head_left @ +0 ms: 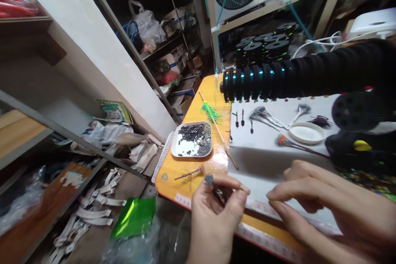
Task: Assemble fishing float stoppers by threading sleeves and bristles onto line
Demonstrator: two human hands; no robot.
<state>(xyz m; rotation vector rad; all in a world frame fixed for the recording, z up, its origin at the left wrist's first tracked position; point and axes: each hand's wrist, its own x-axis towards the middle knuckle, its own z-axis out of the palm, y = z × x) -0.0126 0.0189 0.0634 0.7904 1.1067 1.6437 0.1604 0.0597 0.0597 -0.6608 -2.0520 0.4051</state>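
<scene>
Mid-assembly: your left hand [213, 210] pinched a small beaded piece [209, 179] over the yellow table [185, 171] edge. Right hand [312, 202] hovered beside it, fingers loosely spread, empty. Next move needed a steady two-finger grip.

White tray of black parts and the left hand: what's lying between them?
Head view: between the white tray and the left hand, one small orange-tipped bundle lies on the orange table; otherwise bare. The hand pinches a similar grey-tipped piece.
</scene>
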